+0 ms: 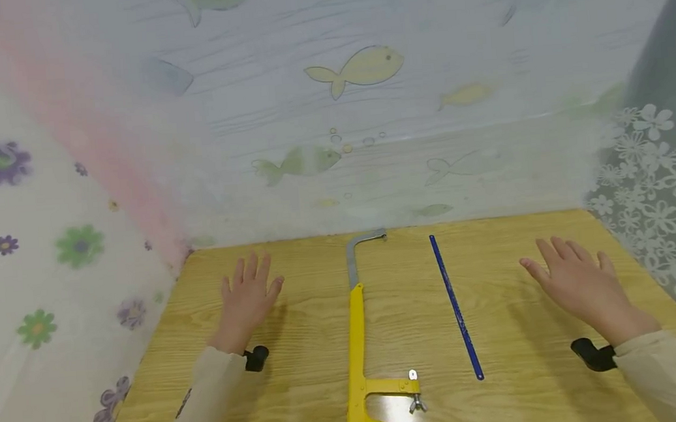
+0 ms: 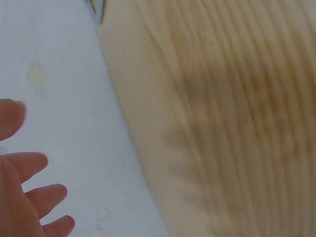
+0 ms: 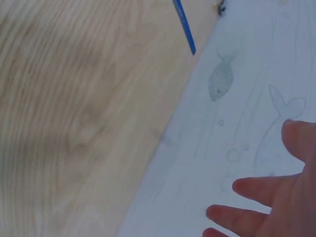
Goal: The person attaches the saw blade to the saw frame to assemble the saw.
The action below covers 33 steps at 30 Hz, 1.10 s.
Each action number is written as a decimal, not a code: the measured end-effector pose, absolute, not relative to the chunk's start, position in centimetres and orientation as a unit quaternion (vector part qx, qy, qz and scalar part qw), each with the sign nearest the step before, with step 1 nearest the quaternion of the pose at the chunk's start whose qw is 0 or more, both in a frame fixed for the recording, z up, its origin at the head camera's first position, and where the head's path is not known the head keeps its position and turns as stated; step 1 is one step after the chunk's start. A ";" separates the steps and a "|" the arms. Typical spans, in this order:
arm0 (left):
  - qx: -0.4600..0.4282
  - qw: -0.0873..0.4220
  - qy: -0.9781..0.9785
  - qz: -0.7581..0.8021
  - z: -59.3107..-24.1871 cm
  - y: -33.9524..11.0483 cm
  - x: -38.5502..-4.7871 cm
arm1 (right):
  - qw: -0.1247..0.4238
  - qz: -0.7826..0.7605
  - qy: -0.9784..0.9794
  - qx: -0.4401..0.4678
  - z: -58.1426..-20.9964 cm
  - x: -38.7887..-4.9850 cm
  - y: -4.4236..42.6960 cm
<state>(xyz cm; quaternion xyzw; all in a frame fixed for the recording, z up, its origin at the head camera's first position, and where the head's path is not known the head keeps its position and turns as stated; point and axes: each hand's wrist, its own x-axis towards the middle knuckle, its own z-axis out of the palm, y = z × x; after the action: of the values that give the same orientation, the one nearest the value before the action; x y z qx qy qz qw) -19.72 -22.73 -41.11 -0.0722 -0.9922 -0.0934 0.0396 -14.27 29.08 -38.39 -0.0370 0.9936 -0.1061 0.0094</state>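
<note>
Both hands are hovering over the wood-grained worktop [image 1: 405, 324], with their fingers reaching straight toward the top of the head view and spreading wide. The left hand [image 1: 247, 302] is sitting left of the middle, and the right hand [image 1: 581, 282] is sitting at the right of the frame, its thumb pointing inward. Their shadows are falling on the wood.

Between them, a hacksaw frame [image 1: 356, 347] is lying near the lower centre, its yellow handle running off the bottom edge. Its grey metal arm [image 1: 351, 259] is curving to the right near the back edge of the worktop, and a wing nut [image 1: 417, 403] is hanging from the yellow crosspiece at the lower centre.

A blue blade [image 1: 456, 307] is lying apart from the frame, right of centre, slanting from upper left to lower right. The hacksaw frame is lying nearer the left hand, and the blade is lying between it and the right hand.

Pale sleeves [image 1: 667, 371] are covering the forearms, and black wrist devices [image 1: 594, 355] are showing beside the wrists. A wall [image 1: 284, 110] is rising behind, showing drawn fish.
</note>
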 end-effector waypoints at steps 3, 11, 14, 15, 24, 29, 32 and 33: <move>-0.077 0.057 -0.989 -0.115 -41.6 -22.2 -18.9 | -0.019 -0.103 0.994 -0.041 -38.9 -14.6 28.3; -0.068 0.032 -0.942 -0.328 -43.1 -18.2 -17.1 | -0.016 -0.178 0.983 -0.049 -39.7 -15.0 27.1; -0.059 0.022 -0.920 -0.387 -43.6 -16.8 -16.0 | -0.019 -0.205 0.978 -0.044 -40.3 -14.7 26.7; -0.053 0.024 -0.913 -0.403 -43.8 -16.4 -15.6 | -0.017 -0.217 0.975 -0.041 -40.5 -14.6 26.5; -0.057 0.031 -0.897 -0.437 -44.9 -13.8 -13.1 | 0.012 -0.327 0.945 0.000 -43.0 -14.0 23.8; -0.080 0.005 -0.888 -0.452 -45.3 -13.0 -13.0 | 0.036 -0.373 0.927 0.030 -44.6 -13.7 23.0; -0.090 -0.002 -0.884 -0.459 -45.4 -12.8 -13.1 | 0.055 -0.395 0.916 0.045 -45.3 -13.5 22.5; -0.094 -0.004 -0.882 -0.461 -45.4 -12.7 -13.2 | 0.063 -0.402 0.912 0.048 -45.5 -13.5 22.3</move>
<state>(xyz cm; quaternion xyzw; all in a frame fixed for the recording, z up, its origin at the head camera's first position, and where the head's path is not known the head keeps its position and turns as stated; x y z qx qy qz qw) -13.22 -12.69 -45.40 -0.0944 -0.8825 -0.4608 -0.0041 -13.47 22.34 -45.52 0.0479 0.9121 -0.4023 0.0628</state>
